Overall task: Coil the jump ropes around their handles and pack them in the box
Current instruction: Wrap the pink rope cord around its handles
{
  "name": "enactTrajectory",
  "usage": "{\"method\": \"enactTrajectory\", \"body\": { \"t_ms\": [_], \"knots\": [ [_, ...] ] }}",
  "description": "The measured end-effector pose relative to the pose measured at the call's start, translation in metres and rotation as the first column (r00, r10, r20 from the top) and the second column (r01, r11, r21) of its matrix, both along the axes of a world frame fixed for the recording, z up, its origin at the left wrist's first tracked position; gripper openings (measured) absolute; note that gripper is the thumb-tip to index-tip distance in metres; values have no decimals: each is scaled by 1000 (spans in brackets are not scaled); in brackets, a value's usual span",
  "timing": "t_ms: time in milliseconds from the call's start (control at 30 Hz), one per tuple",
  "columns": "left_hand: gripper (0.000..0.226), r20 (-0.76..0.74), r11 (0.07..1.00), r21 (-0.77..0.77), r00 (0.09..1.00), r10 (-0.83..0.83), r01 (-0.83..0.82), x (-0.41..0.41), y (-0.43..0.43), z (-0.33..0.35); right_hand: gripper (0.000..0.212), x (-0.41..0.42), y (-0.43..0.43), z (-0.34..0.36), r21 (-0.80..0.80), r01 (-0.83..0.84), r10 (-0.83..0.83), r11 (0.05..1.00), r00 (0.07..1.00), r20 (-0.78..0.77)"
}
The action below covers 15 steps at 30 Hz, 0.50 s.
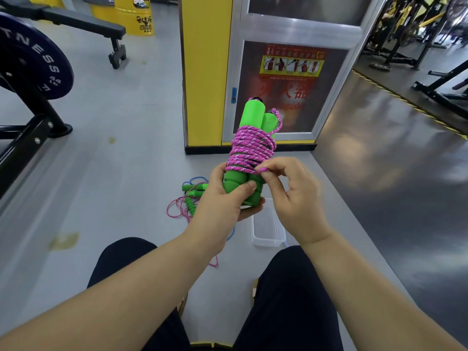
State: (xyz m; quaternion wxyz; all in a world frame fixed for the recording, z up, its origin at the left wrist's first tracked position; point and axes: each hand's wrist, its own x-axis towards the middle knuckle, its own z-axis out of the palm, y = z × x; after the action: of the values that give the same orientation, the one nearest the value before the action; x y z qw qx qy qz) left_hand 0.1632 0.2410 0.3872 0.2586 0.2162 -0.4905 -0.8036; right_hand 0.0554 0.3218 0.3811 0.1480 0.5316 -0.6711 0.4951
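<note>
The left hand (225, 198) grips 2 green foam handles (249, 117) wound with pink rope (249, 148). The right hand (291, 191) pinches the rope's loose end above a clear plastic box (267, 236).

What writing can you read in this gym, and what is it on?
"TNESS": blue weight plate, start cut off.
"nguish": red poster, partly behind the green handles.
Yellow barrel logo: too blurred.
Poster's large characters and small print: not legible.
</note>
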Motion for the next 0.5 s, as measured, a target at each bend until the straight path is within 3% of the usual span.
{"method": "enactTrajectory", "body": {
  "t_ms": [233,500],
  "knots": [
    [39,43,987,-159,999,29,-22,0,6,-5,5,6,-4,11,75,111,-122,991,979,164],
    [39,59,959,-279,996,70,-51,6,5,-6,8,9,-7,6,-9,149,-150,989,988,-47]
  ]
}}
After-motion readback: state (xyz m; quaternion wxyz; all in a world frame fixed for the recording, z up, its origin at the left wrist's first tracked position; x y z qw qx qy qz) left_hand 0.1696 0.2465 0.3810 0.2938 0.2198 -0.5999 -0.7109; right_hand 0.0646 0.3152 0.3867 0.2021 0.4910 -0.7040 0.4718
